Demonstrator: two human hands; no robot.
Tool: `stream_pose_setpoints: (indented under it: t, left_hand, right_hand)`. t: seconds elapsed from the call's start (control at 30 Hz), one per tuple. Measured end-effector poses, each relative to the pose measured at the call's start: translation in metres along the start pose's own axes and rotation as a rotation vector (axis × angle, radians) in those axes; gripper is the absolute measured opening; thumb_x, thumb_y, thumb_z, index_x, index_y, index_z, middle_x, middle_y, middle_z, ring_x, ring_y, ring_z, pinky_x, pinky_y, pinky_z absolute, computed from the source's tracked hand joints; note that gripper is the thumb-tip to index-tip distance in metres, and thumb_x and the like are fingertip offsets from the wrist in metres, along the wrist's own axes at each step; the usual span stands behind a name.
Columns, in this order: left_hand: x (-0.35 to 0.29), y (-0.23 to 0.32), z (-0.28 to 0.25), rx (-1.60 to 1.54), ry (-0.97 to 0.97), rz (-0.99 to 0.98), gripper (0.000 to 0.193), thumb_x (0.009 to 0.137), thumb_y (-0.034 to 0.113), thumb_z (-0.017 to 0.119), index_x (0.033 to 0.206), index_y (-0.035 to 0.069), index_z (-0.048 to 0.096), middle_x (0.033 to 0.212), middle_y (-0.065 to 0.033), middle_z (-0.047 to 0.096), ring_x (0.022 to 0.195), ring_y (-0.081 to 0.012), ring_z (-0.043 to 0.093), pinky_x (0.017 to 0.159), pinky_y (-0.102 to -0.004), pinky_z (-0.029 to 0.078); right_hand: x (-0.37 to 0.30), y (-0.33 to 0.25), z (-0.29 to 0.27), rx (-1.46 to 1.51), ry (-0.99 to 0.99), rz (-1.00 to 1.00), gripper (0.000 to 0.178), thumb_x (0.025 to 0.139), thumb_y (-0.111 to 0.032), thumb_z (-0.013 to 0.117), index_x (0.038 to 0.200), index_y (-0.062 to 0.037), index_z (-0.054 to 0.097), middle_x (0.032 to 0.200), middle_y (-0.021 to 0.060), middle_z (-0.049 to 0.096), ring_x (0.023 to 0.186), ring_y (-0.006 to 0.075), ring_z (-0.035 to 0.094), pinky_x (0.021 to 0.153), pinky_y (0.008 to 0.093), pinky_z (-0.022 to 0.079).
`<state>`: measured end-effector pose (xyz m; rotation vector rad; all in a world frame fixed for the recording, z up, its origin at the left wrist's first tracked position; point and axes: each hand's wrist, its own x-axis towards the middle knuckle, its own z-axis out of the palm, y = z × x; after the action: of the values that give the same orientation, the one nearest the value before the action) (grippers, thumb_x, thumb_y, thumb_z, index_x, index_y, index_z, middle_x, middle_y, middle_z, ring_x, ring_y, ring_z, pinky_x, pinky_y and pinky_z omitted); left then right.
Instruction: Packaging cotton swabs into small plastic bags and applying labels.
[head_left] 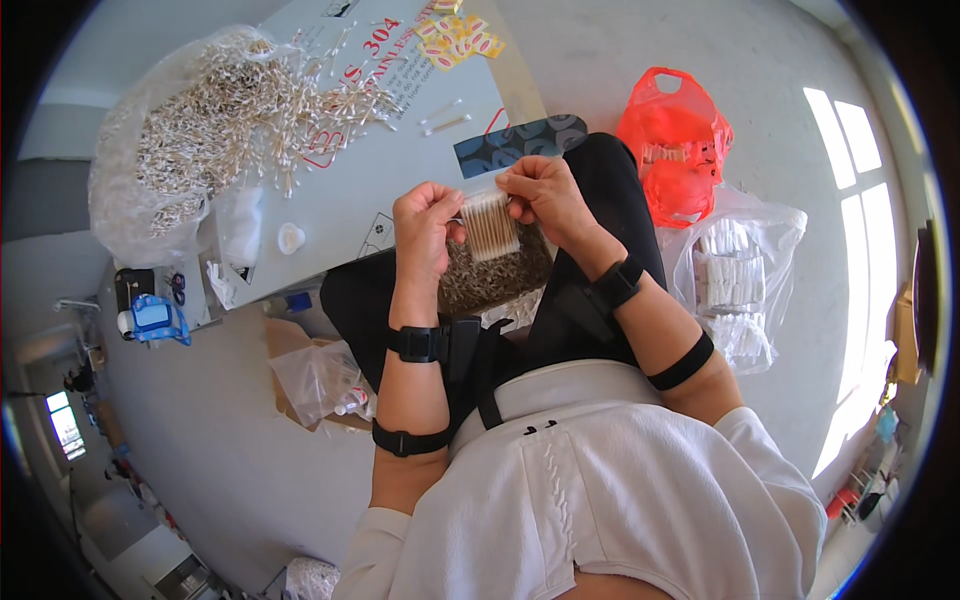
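Between my two hands is a small clear plastic bag of cotton swabs [490, 228], the swabs lined up side by side with their brown sticks upright. My left hand [428, 225] pinches the bag's upper left corner between thumb and fingers. At the upper right corner, my right hand [548, 198] pinches it the same way. Below the bag, between my thighs, lies a brown, speckled mass [480, 285]; its kind I cannot make out. On the table [340, 215] ahead, a large heap of loose cotton swabs [220, 130] spills from a clear bag.
Several yellow-and-white packets [460, 42] lie at the table's far end, and a few loose swabs [447, 125] nearer. A red plastic bag [675, 145] and a clear bag of white packs [730, 270] stand on the floor at right. An open cardboard box [310, 375] sits at left.
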<state>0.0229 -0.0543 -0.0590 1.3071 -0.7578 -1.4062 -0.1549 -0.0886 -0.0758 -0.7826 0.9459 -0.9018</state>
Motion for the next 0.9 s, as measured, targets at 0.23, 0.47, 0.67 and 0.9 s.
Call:
stream_pose_setpoints:
  t: [0.23,0.47,0.67,0.9]
  left_hand:
    - [-0.007,0.002,-0.002,0.039,-0.041,0.196,0.008,0.088,0.000,0.062,0.080,-0.002,0.061,0.087,-0.0097,0.065,0.070,-0.0136,0.059,0.064,-0.0273,0.052]
    - [-0.021,0.008,0.004,0.131,-0.117,0.484,0.004,0.083,-0.004,0.063,0.080,-0.002,0.061,0.109,-0.0137,0.063,0.101,-0.0198,0.060,0.086,-0.0342,0.052]
    - [-0.028,0.019,0.012,0.255,-0.110,0.633,0.012,0.075,-0.011,0.064,0.077,-0.001,0.058,0.107,-0.0132,0.062,0.105,-0.0222,0.059,0.094,-0.0364,0.047]
    - [-0.037,0.022,0.021,0.375,-0.099,0.842,0.025,0.069,-0.018,0.061,0.080,0.002,0.050,0.106,-0.0117,0.059,0.106,-0.0240,0.059,0.096,-0.0370,0.046]
  right_hand:
    - [-0.013,-0.012,0.007,0.062,-0.038,-0.045,0.012,0.090,-0.010,0.067,0.085,0.0002,0.064,0.075,0.0038,0.065,0.062,0.0097,0.064,0.054,0.0209,0.049]
    - [-0.025,-0.017,0.013,0.098,-0.005,-0.209,0.012,0.089,-0.007,0.067,0.082,0.0016,0.064,0.086,0.0046,0.065,0.074,0.0085,0.063,0.063,0.0207,0.049]
    - [-0.029,-0.008,0.013,-0.209,0.006,-0.575,0.023,0.073,0.003,0.075,0.064,-0.0021,0.054,0.098,0.0039,0.062,0.079,0.0058,0.053,0.067,0.0198,0.040]
    - [-0.043,-0.021,0.017,0.138,-0.129,-0.485,0.019,0.078,0.003,0.070,0.081,-0.0035,0.053,0.095,0.0039,0.060,0.079,0.0078,0.055,0.068,0.0221,0.045]
